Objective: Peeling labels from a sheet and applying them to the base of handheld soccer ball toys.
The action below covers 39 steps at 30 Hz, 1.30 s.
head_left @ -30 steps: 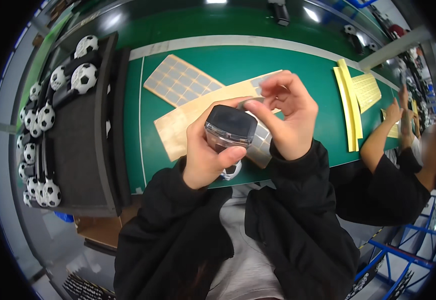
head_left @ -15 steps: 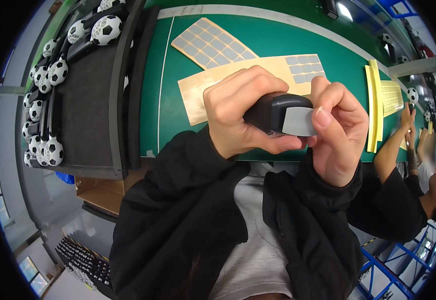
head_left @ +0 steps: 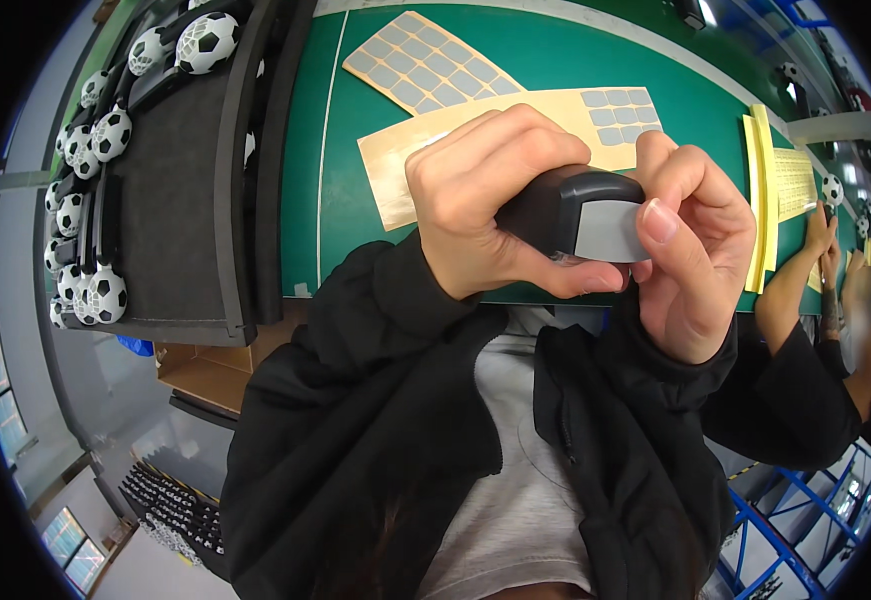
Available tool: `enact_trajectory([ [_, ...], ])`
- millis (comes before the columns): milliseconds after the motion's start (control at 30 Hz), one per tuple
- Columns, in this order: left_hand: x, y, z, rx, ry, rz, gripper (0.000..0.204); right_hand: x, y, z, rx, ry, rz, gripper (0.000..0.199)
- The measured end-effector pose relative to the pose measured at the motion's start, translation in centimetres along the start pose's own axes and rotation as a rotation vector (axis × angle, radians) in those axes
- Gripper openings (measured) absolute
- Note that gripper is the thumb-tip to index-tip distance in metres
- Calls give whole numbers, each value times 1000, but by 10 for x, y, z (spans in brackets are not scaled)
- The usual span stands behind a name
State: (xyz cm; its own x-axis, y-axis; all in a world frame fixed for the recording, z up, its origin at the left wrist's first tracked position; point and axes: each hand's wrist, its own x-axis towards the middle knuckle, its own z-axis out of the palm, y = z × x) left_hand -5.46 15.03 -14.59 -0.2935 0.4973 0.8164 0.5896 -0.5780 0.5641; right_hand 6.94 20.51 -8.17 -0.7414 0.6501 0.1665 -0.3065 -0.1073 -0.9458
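My left hand (head_left: 486,190) is wrapped round a black plastic part (head_left: 548,215) with a rounded end, holding it over the near side of the table. A grey sticker (head_left: 611,230) with rounded corners lies against the end face of that part. Thumb and fingers of my right hand (head_left: 696,240) pinch the sticker's right edge. The far end of the black part is hidden in my left palm. Behind my hands lie a tan backing sheet (head_left: 381,165) with several grey stickers at its right end and a fuller sticker sheet (head_left: 431,62).
The table (head_left: 301,190) is green. At its left stands a dark padded tray (head_left: 171,210) with several black parts bearing football-patterned balls (head_left: 208,42). Yellow strips (head_left: 761,200) lie at the right, near a co-worker's arms (head_left: 791,290). A cardboard box (head_left: 196,372) sits below the tray.
Both hands and the black part have shifted slightly right in the picture. The sticker now lies more squarely over the end face. The view itself has shifted a little.
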Motion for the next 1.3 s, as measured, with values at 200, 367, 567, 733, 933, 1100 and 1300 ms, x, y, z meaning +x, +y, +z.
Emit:
enact_trajectory([
  [200, -1, -1, -1, 7, -18, 17, 64, -1, 2, 1, -65, 1, -3, 8],
  [367, -3, -2, 0, -19, -33, 29, 64, -3, 5, -1, -116, -12, -74, 8],
  [567, -6, 1, 11, -97, 168, -77, 49, -2, 12, 1, -279, 29, -142, 11],
  [733, -7, 3, 10, -360, 198, -309, 54, 11, 16, 2, 200, 133, 38, 14],
  [933, -12, 5, 8, -567, 311, -458, 69, 28, 19, -4, -493, -293, -374, 33],
  [1100, 1, 9, -18, 154, 193, -238, 68, 82, 6, -22, -698, -305, -259, 43],
  [1300, 4, 77, -95, 375, -156, -301, 41, 249, 62, -127, -1306, 50, -782, 37],
])
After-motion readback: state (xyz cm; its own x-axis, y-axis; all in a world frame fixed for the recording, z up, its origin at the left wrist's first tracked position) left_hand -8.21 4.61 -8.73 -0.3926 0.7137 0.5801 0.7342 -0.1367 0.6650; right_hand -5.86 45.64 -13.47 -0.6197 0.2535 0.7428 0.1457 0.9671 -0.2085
